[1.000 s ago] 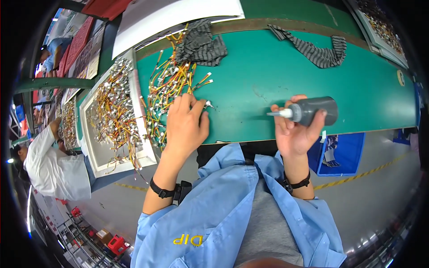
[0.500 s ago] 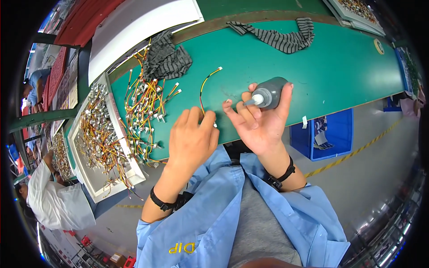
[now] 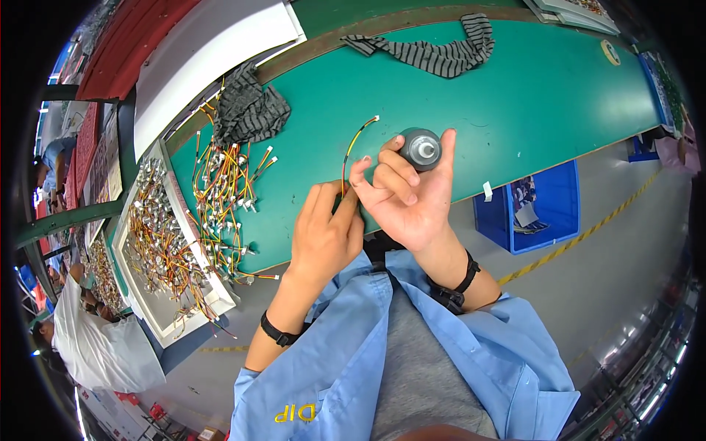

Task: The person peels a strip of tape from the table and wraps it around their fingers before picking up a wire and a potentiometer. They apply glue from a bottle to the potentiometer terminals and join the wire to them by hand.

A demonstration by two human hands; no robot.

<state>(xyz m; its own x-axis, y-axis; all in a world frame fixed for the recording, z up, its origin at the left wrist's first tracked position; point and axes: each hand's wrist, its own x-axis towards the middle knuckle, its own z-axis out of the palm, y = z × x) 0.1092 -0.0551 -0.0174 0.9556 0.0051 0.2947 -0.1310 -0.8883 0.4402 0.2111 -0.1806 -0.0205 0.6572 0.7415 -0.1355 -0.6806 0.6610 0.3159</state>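
My left hand [image 3: 325, 229] is closed, back upward, near the front edge of the green table. A short red, yellow and black wire cable [image 3: 351, 145] rises from its fingers, with a white connector at the far tip; its lower end is hidden by the hand. My right hand [image 3: 412, 202], palm up and fingers curled, holds a dark grey squeeze bottle [image 3: 421, 149] whose pale nozzle points up toward me. To the left of both hands lies a loose heap of similar wire cables [image 3: 224, 184] with small metal parts.
A white-framed tray [image 3: 209, 283] full of cables stands at the left. Striped grey cloths lie behind the heap [image 3: 251, 110] and at the far edge [image 3: 441, 57]. A tape roll [image 3: 610, 52] is far right. Below the front edge sits a blue bin [image 3: 548, 209]. A person in white [image 3: 107, 342] is at left.
The bottle has swung from nozzle pointing left to nozzle facing up toward me. My hands have come closer together, and the cable now sits nearer the right hand's fingers.
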